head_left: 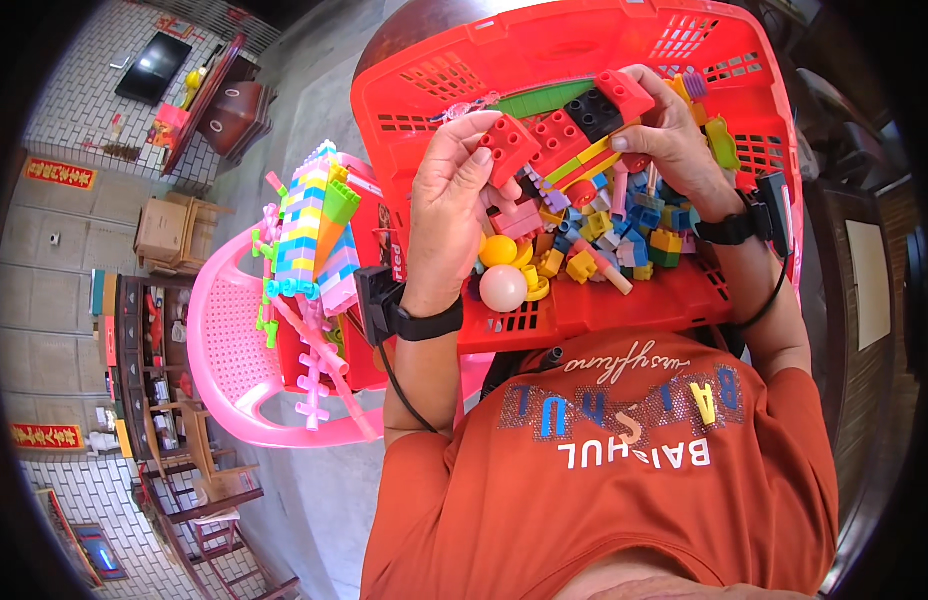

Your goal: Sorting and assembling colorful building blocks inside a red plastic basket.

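Note:
My left hand [452,168] pinches a red building brick [510,143] with round studs, tilted at the left end of a row. In my right hand [674,140] is the row's other end, a brick assembly with a black brick [593,116], red bricks and yellow strips [584,160] along its near side. Whether the left red brick is joined to the row or only beside it, I cannot tell. Both hands are over a red plastic basket [574,325] holding many loose coloured bricks [639,225]. A pale pink ball [503,288] and a yellow ball [499,250] lie near its front left.
Left of the basket stands a pink plastic chair [224,350] bearing a built stack of pastel bricks [306,225] and pink connected rods [329,365]. Farther left are wooden shelves [144,330], a cardboard box [164,228] and a wall-mounted screen [154,68]. Wrist straps with cables are on both arms.

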`<action>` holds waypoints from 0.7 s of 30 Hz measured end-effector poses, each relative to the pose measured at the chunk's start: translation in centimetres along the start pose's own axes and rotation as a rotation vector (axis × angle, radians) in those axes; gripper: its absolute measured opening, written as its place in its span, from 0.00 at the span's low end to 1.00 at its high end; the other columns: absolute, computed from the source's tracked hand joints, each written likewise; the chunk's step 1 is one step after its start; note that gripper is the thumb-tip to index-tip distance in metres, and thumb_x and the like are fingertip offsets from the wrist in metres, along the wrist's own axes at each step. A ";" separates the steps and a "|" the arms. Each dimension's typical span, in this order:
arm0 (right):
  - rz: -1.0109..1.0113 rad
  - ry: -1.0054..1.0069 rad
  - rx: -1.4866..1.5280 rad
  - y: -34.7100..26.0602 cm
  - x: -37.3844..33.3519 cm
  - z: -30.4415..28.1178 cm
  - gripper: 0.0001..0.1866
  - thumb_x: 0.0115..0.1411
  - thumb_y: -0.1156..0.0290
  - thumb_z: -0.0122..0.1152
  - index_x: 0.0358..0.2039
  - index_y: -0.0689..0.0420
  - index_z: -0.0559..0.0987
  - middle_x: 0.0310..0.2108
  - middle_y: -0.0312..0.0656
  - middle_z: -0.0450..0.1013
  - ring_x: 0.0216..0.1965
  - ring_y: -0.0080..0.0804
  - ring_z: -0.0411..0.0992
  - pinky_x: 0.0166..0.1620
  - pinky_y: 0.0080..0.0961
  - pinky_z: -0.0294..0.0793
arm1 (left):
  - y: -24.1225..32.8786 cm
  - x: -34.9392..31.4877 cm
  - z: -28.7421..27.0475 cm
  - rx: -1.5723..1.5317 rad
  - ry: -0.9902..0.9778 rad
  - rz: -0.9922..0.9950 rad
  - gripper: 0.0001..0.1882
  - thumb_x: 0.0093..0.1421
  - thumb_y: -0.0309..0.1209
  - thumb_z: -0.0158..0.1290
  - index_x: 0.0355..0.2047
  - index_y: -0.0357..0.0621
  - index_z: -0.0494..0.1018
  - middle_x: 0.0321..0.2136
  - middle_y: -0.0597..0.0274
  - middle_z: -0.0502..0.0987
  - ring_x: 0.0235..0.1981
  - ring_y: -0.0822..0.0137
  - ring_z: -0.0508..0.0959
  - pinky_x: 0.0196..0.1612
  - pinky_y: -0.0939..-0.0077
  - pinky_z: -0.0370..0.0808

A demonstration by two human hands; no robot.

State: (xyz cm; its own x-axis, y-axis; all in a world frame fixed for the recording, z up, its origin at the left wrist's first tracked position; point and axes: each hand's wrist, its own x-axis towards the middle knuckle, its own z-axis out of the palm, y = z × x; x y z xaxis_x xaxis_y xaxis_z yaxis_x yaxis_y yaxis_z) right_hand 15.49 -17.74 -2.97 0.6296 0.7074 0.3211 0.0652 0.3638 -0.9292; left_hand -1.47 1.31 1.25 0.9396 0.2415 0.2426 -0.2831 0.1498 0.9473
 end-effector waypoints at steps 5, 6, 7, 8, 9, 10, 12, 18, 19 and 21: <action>0.060 0.007 0.007 -0.4 -0.3 0.6 0.28 0.45 0.76 0.69 0.47 0.55 0.69 0.38 0.31 0.72 0.40 0.18 0.71 0.46 0.17 0.71 | 0.1 -0.2 1.1 0.117 0.077 -0.003 0.15 0.67 0.30 0.43 0.52 0.41 0.67 0.40 0.63 0.73 0.29 0.75 0.75 0.30 0.83 0.75; 0.029 0.013 0.004 -0.6 -0.3 0.9 0.28 0.45 0.76 0.69 0.47 0.55 0.69 0.37 0.31 0.72 0.40 0.17 0.71 0.45 0.17 0.72 | 0.0 -0.2 1.1 0.134 0.086 0.037 0.15 0.67 0.31 0.43 0.51 0.41 0.68 0.38 0.64 0.72 0.29 0.77 0.75 0.31 0.85 0.76; -0.003 0.021 -0.001 -0.7 -0.3 1.0 0.28 0.45 0.76 0.69 0.47 0.54 0.69 0.37 0.31 0.72 0.40 0.17 0.71 0.44 0.17 0.72 | 0.0 -0.2 1.3 0.132 0.083 0.036 0.15 0.67 0.31 0.43 0.51 0.41 0.68 0.38 0.64 0.72 0.29 0.77 0.75 0.31 0.85 0.76; -0.003 0.023 -0.002 -0.7 -0.3 1.1 0.28 0.45 0.76 0.69 0.47 0.54 0.69 0.37 0.31 0.72 0.40 0.17 0.71 0.44 0.17 0.72 | -0.1 -0.2 1.5 0.156 0.116 0.062 0.14 0.67 0.31 0.43 0.50 0.40 0.69 0.39 0.64 0.72 0.29 0.77 0.75 0.31 0.84 0.76; -0.002 0.020 0.002 -0.5 -0.4 1.2 0.27 0.45 0.76 0.69 0.47 0.54 0.69 0.37 0.31 0.72 0.40 0.17 0.71 0.44 0.17 0.72 | -0.1 -0.2 1.6 0.179 0.148 0.088 0.14 0.67 0.32 0.43 0.49 0.40 0.69 0.40 0.63 0.72 0.29 0.77 0.75 0.31 0.84 0.76; 0.000 0.021 0.003 -0.4 -0.4 1.0 0.27 0.45 0.76 0.69 0.46 0.54 0.69 0.37 0.31 0.72 0.40 0.17 0.71 0.43 0.17 0.71 | -0.2 -0.1 1.7 0.173 0.141 0.088 0.14 0.67 0.32 0.43 0.49 0.40 0.69 0.40 0.63 0.72 0.29 0.77 0.75 0.31 0.84 0.76; -0.004 0.015 0.012 -0.5 -0.5 0.9 0.25 0.46 0.78 0.68 0.45 0.55 0.69 0.38 0.32 0.73 0.39 0.17 0.71 0.40 0.15 0.73 | -0.5 -0.1 1.5 0.289 0.102 0.142 0.14 0.67 0.32 0.43 0.50 0.40 0.69 0.41 0.62 0.71 0.29 0.77 0.74 0.31 0.84 0.76; -0.080 0.002 0.071 -0.5 -0.6 1.7 0.25 0.46 0.84 0.67 0.45 0.56 0.70 0.42 0.33 0.72 0.44 0.20 0.71 0.49 0.21 0.73 | -0.7 -0.3 1.0 0.450 0.055 0.210 0.16 0.62 0.32 0.51 0.50 0.41 0.69 0.44 0.62 0.68 0.37 0.75 0.73 0.36 0.83 0.76; -0.088 0.020 0.052 -0.9 -0.7 2.1 0.25 0.46 0.81 0.68 0.44 0.55 0.70 0.40 0.32 0.72 0.42 0.18 0.71 0.44 0.18 0.72 | -1.2 0.0 0.7 0.436 0.050 0.240 0.20 0.57 0.28 0.57 0.50 0.40 0.69 0.44 0.61 0.68 0.42 0.72 0.73 0.42 0.79 0.75; -0.141 0.048 0.001 -0.8 -0.6 2.2 0.25 0.45 0.79 0.69 0.43 0.53 0.69 0.37 0.29 0.72 0.39 0.15 0.70 0.37 0.14 0.73 | -1.6 0.2 1.1 0.460 0.053 0.289 0.21 0.55 0.25 0.58 0.50 0.40 0.69 0.44 0.61 0.69 0.44 0.71 0.73 0.45 0.77 0.74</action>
State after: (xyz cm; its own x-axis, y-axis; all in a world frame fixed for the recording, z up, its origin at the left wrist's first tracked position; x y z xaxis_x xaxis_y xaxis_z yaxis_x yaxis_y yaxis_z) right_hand 13.37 -17.17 -2.03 0.6507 0.6195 0.4392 0.1546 0.4581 -0.8753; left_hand -0.65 0.07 0.01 0.8215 0.2601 0.5074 -0.4042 -0.3621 0.8400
